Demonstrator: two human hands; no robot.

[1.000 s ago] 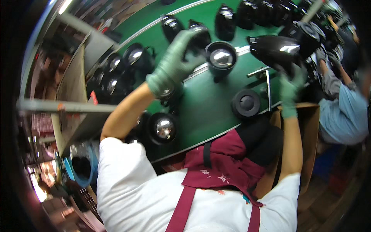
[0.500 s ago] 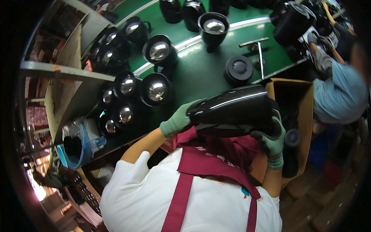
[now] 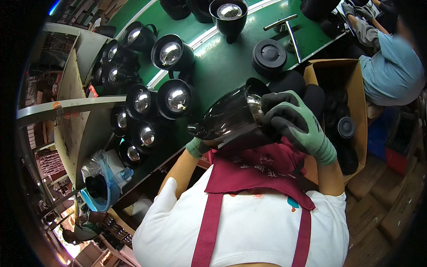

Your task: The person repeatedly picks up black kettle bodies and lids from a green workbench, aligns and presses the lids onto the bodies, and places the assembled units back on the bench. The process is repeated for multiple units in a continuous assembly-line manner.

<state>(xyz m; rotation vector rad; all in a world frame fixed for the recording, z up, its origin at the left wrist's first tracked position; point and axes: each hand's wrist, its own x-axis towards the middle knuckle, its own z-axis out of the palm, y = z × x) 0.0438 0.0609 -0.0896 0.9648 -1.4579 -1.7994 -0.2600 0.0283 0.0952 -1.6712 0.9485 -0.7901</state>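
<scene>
I hold a glossy black jug [image 3: 227,116] tilted on its side in front of my apron. Its wide mouth, with a mirror-like silver inside, faces right. My left hand [image 3: 195,147], in a green glove, is wrapped round the narrow end from below; most of its fingers are hidden behind the jug. My right hand [image 3: 299,122], in a green glove with dark fingertips, has its fingers bent at the rim of the mouth. Whether something small sits between those fingertips I cannot make out. Beyond the jug a round black lid [image 3: 269,54] lies on the green table [image 3: 209,66].
Several black jugs with silver insides, such as one jug [image 3: 175,99], stand at left. An open cardboard box [image 3: 361,111] at right holds black parts. A metal T-shaped bar [image 3: 287,31] crosses the table. A blue basin [image 3: 104,196] is lower left; a co-worker [image 3: 391,71] sits far right.
The jug has tilted so that its silver mouth now shows. My right hand has moved from under the right end up to the rim. My left hand has slipped lower, behind the narrow end.
</scene>
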